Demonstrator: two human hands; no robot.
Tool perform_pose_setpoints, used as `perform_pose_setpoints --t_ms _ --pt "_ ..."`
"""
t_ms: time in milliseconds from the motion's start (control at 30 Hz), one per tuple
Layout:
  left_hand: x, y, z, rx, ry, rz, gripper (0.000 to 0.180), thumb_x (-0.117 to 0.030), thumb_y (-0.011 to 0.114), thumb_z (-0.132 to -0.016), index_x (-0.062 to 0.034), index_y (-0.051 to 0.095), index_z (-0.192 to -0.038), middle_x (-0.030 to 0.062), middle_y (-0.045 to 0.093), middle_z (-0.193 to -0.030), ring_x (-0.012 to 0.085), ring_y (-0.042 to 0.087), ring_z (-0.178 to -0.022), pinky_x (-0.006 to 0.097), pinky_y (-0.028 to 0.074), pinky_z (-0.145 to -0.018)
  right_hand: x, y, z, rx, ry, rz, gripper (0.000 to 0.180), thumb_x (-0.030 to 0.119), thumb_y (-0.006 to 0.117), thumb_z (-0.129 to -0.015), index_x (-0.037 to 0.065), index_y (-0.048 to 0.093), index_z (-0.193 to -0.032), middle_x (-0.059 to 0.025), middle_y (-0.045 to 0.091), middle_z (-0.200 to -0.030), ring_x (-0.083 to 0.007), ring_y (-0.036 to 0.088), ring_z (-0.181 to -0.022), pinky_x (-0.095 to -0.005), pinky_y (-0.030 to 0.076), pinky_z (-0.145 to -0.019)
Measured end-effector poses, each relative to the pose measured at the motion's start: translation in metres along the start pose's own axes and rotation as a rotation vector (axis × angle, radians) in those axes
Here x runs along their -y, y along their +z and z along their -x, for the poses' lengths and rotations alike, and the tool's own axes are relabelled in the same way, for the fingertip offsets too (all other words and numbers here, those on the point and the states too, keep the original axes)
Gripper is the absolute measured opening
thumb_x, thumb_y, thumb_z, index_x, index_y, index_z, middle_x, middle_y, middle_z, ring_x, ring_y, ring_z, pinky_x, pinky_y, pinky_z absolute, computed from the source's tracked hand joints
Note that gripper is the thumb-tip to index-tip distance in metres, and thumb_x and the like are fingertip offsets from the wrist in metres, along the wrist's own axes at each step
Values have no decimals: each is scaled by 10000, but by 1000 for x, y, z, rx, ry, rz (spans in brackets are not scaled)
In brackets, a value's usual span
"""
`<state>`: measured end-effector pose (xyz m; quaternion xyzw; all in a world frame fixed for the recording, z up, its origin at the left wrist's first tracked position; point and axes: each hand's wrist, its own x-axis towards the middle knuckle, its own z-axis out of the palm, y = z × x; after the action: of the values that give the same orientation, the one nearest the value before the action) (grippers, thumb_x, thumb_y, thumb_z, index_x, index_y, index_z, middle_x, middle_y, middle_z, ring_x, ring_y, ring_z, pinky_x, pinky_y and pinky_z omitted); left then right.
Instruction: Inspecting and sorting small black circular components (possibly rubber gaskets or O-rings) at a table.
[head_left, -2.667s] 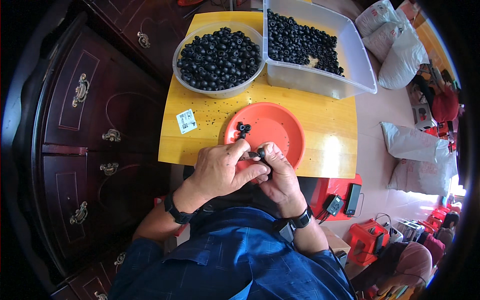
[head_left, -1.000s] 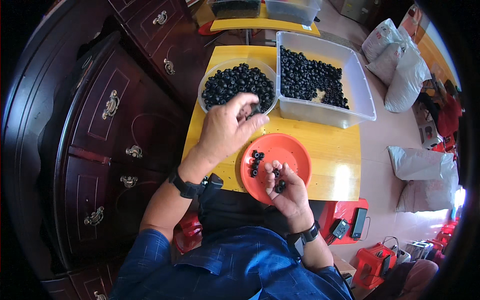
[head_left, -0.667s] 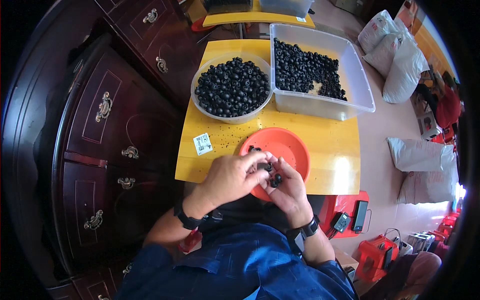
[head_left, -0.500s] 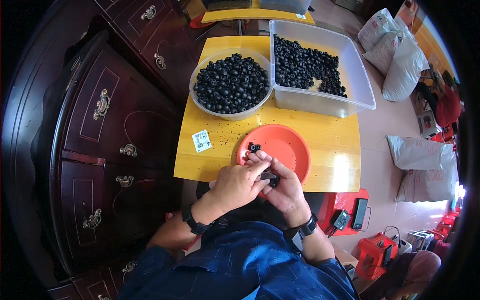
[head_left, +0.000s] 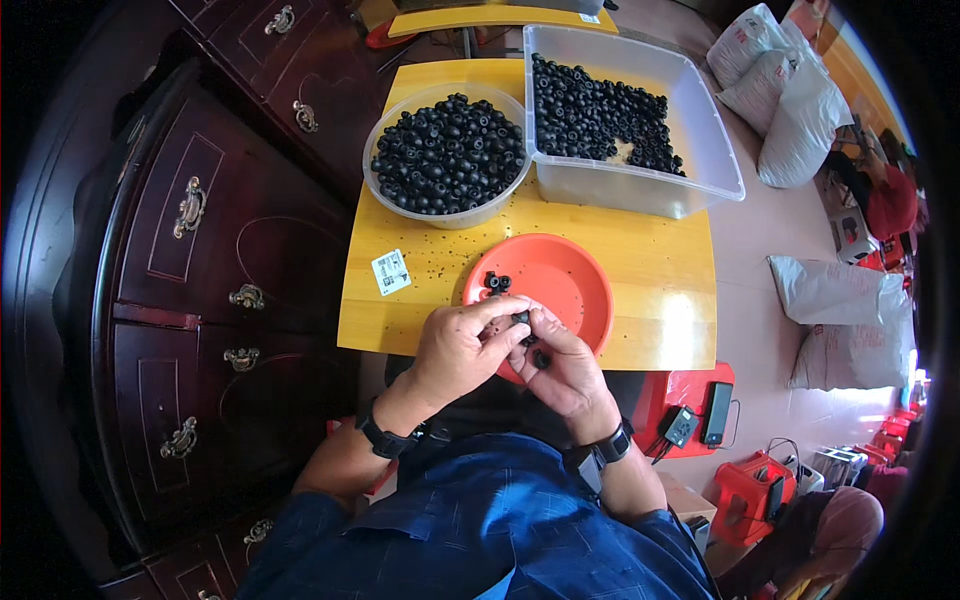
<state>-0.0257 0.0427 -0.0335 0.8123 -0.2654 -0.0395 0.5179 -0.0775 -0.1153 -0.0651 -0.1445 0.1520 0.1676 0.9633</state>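
Note:
Over the near edge of an orange-red basin [head_left: 583, 262], my two hands come together. The fingertips of my left hand [head_left: 455, 345] are closed on a small black hollow piece [head_left: 521, 317]. My right hand [head_left: 568, 372] has its thumb and fingers closed at the same piece. Another black piece [head_left: 541, 358] rests in the right palm, partly covered by the fingers. Several loose black pieces [head_left: 497, 283] lie in the basin beyond my left fingertips. Whether a small tool is also between the fingers is hidden.
A round clear tub [head_left: 372, 180] heaped with black pieces stands at the back left of the yellow table [head_left: 650, 270]. Beside it is a rectangular clear bin [head_left: 715, 150], partly filled with them. A white label [head_left: 391, 272] and dark crumbs lie on the tabletop. Dark wooden cabinets [head_left: 160, 250] flank the left.
My hands have shifted relative to each other, and a black piece now shows between the fingertips. A greyish flat thing seen between the hands earlier no longer shows. The whole view has shifted slightly.

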Motion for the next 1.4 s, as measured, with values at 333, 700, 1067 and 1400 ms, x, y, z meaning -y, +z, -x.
perform_pose_setpoints --t_ms 333,700,1067,1400 --pt "-3 -4 2 66 -155 436 153 -51 629 -962 20 707 -1073 46 703 -758 96 691 -717 237 542 -650 -3 -8 3 27 -5 68 197 237 639 -989 115 610 -1140 17 634 -978 -68 603 -827 -211 510 -708" --pt "-11 -18 -3 83 -119 104 158 -131 696 -938 -6 643 -1019 37 697 -779 50 650 -704 225 493 -619 -6 -11 0 7 31 -88 210 269 631 -992 86 632 -1094 -20 623 -918 -103 575 -754 -246 494 -666" --pt "-5 -13 -4 99 38 -301 361 -399 728 -881 -64 610 -943 88 728 -783 293 715 -702 402 537 -604 -7 -1 0 -133 51 -99 180 264 642 -990 102 629 -1068 -10 634 -906 -83 570 -731 -225 468 -601" --pt "-5 -14 -4 141 50 -312 395 -447 710 -888 -69 592 -888 89 714 -747 308 705 -681 413 529 -594 -5 1 1 -84 73 -92 158 223 655 -978 110 629 -1085 -7 628 -899 -66 536 -688 -207 432 -567"
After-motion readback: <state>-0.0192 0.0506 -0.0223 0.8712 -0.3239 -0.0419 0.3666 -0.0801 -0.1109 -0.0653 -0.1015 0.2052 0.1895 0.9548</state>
